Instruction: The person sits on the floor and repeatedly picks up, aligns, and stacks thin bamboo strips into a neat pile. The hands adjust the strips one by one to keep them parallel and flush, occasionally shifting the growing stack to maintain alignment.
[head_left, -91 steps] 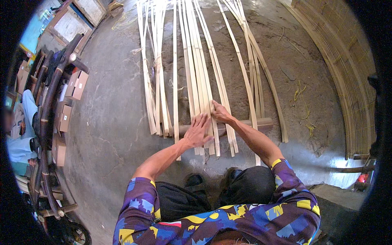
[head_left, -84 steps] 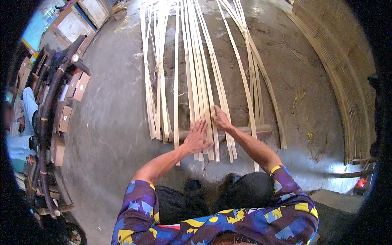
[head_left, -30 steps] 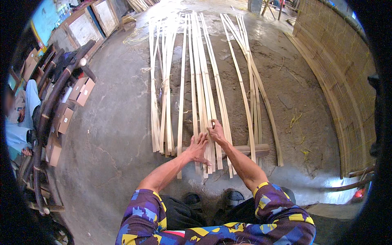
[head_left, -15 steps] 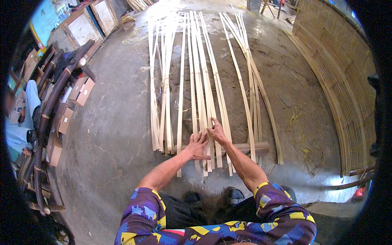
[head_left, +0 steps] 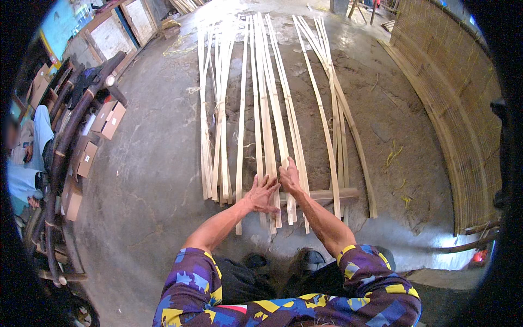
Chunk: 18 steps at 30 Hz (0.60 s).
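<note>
We saw the long pale strips [head_left: 267, 125] fanned lengthwise over the bare floor [head_left: 152, 163], the near ends of the middle ones running across a brown pole [head_left: 321, 196] and past it toward the feet. Our left hand [head_left: 262, 195] lay palm down over the middle strips, its grip spread wide, fingers apart and clasping nothing. Our right hand [head_left: 290, 177] was at the strip just to the right, its fingers bent in; we could not tell whether that grip had closed around the wood or only pressed against it.

We judged each strip light for its length, springy across its flat face and much stiffer edge to edge. The faces looked smooth enough to slide on one another, and the thin edges seemed likely to splinter. The best hold, we thought, was on the two narrow edges near the pole, thumb against fingers; lifted from one end alone, so long a strip would probably have sagged and whipped.
</note>
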Each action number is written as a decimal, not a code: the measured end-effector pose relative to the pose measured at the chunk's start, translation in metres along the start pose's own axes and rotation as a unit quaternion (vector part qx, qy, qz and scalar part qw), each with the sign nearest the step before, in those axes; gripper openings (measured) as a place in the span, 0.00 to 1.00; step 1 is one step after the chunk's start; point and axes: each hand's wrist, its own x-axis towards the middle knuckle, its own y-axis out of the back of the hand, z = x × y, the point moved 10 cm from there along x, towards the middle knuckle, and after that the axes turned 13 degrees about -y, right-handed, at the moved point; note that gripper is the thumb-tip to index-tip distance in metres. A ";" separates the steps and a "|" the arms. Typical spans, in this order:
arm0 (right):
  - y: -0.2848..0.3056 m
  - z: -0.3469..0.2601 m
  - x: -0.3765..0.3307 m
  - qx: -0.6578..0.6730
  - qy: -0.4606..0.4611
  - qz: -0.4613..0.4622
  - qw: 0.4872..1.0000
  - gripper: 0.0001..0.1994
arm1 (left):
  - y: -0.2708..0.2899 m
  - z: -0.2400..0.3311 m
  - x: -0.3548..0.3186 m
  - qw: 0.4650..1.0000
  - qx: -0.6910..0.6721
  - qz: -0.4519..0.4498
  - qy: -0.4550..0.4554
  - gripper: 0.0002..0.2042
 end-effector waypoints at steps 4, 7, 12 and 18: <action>0.016 -0.077 -0.039 0.051 0.200 0.068 0.976 0.21 | -0.025 -0.013 0.018 0.985 0.150 0.076 -0.041 0.51; 0.011 -0.094 -0.045 0.069 0.190 0.046 0.978 0.21 | -0.041 -0.011 0.020 0.879 0.398 0.248 -0.085 0.49; -0.032 -0.039 -0.019 0.046 -0.043 -0.120 0.991 0.24 | -0.075 -0.046 0.043 0.955 0.177 0.197 -0.131 0.46; -0.035 -0.043 -0.010 0.022 0.075 -0.023 0.997 0.22 | -0.022 -0.047 0.022 0.972 -0.107 0.206 0.010 0.40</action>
